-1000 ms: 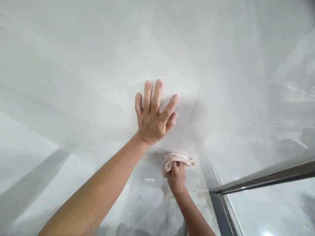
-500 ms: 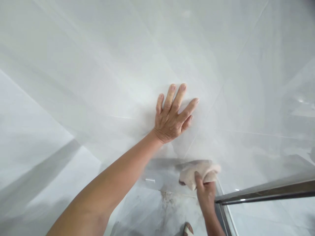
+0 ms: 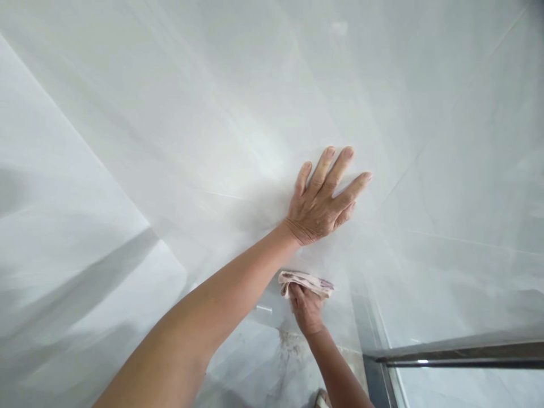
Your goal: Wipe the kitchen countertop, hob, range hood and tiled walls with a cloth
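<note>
Large pale grey marble-look wall tiles [image 3: 178,102] fill most of the view (their thin grout lines barely show). A glass shower screen [image 3: 467,385] with a dark metal rail [image 3: 459,358] stands lower right, beside a veined, dark-stained floor tile [image 3: 259,377].

Glossy, smooth pale wall tiles [image 3: 178,113], a soft, matt cloth rag [image 3: 304,283], and what looks like a polished steel rail [image 3: 459,356].

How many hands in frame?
2: the left hand pressed flat, fingers spread, on the tiled wall, and the right hand below it, gripping a pale pink cloth.
</note>
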Demonstrator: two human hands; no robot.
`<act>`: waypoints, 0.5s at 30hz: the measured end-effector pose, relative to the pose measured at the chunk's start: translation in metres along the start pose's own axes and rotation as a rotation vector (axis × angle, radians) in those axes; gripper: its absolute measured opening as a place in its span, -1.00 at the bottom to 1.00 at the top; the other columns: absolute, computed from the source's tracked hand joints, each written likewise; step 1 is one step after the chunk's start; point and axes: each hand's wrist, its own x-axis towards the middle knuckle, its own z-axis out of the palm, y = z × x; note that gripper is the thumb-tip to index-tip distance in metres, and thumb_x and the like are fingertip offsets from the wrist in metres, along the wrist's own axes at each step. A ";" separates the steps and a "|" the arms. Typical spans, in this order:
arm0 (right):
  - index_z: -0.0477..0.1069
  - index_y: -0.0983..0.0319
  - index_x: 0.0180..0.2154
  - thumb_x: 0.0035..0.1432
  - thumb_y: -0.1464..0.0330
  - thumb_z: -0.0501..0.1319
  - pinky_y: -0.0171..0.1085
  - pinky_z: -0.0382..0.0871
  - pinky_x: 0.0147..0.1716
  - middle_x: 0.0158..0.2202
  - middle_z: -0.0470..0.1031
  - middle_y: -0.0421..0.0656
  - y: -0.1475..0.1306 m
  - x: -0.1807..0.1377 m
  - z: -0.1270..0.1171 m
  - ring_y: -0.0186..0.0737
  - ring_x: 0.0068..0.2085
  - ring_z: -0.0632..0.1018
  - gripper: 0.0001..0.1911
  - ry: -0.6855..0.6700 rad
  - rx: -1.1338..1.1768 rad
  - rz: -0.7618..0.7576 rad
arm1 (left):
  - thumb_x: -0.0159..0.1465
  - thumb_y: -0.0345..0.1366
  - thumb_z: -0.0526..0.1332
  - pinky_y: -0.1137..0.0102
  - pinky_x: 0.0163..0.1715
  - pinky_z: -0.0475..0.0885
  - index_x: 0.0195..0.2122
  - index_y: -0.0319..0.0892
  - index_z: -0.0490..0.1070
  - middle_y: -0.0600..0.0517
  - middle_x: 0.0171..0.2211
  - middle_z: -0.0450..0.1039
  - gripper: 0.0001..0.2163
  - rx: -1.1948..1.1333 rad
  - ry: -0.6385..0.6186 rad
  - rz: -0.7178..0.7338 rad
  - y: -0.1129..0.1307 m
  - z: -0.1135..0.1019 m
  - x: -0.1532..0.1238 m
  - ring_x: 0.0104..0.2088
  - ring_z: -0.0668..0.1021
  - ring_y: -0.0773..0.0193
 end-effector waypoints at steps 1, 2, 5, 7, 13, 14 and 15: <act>0.61 0.10 -0.09 0.15 0.38 0.12 0.02 0.35 0.10 -0.09 0.58 -0.07 0.006 -0.011 0.008 0.04 -0.02 0.52 -0.64 -0.073 0.042 0.043 | 0.53 0.09 -0.16 -0.06 0.50 -0.26 0.43 0.14 0.16 0.04 0.53 -0.02 -0.49 0.002 0.011 0.003 0.000 0.001 -0.001 0.55 -0.14 0.09; 0.60 0.11 -0.10 0.11 0.40 0.12 -0.02 0.37 0.08 -0.09 0.57 -0.07 0.010 -0.021 0.013 0.02 -0.02 0.53 -0.62 -0.134 0.084 0.088 | 0.53 0.08 -0.14 -0.05 0.50 -0.26 0.43 0.13 0.16 0.02 0.53 -0.03 -0.50 0.005 0.027 0.007 0.000 0.002 -0.002 0.55 -0.15 0.08; 0.55 0.20 -0.21 0.03 0.43 0.12 -0.16 0.45 -0.12 -0.21 0.53 -0.07 0.018 -0.044 0.010 -0.05 -0.15 0.56 -0.70 -0.246 0.155 0.177 | 0.53 0.04 -0.11 -0.08 0.49 -0.23 0.43 0.12 0.15 0.01 0.54 -0.05 -0.51 0.017 0.031 0.000 0.001 0.004 -0.002 0.56 -0.16 0.07; 0.48 0.21 -0.33 0.07 0.41 0.12 -0.23 0.44 -0.24 -0.31 0.47 -0.11 0.017 -0.054 -0.004 -0.12 -0.27 0.55 -0.84 -0.284 0.161 0.185 | 0.53 0.05 -0.12 -0.12 0.48 -0.18 0.43 0.12 0.17 0.01 0.53 -0.02 -0.50 0.004 -0.029 -0.009 0.003 0.003 0.003 0.56 -0.14 0.06; 0.43 0.19 -0.28 0.20 0.44 0.06 -0.30 0.31 -0.23 -0.23 0.53 -0.12 -0.010 -0.046 -0.070 -0.17 -0.22 0.55 -0.82 -0.496 0.089 0.084 | 0.53 0.01 -0.11 -0.20 0.43 -0.04 0.36 -0.03 0.27 -0.09 0.49 0.05 -0.51 -0.224 -0.150 -0.124 0.011 -0.038 -0.010 0.54 -0.03 -0.03; 0.44 0.19 -0.22 0.22 0.46 0.03 -0.30 0.28 -0.22 -0.21 0.54 -0.11 -0.017 -0.039 -0.082 -0.16 -0.19 0.56 -0.78 -0.543 0.030 0.072 | 0.53 -0.02 -0.08 -0.17 0.43 0.00 0.34 -0.05 0.29 -0.12 0.47 0.07 -0.54 -0.267 -0.157 -0.177 0.016 -0.051 -0.028 0.53 0.01 -0.03; 0.43 0.20 -0.16 0.24 0.47 0.01 -0.29 0.26 -0.21 -0.19 0.56 -0.10 -0.024 -0.031 -0.093 -0.14 -0.16 0.56 -0.75 -0.591 -0.039 0.063 | 0.53 -0.06 -0.04 -0.14 0.43 0.06 0.32 -0.07 0.30 -0.16 0.45 0.09 -0.57 -0.308 -0.163 -0.253 0.022 -0.065 -0.052 0.52 0.05 -0.02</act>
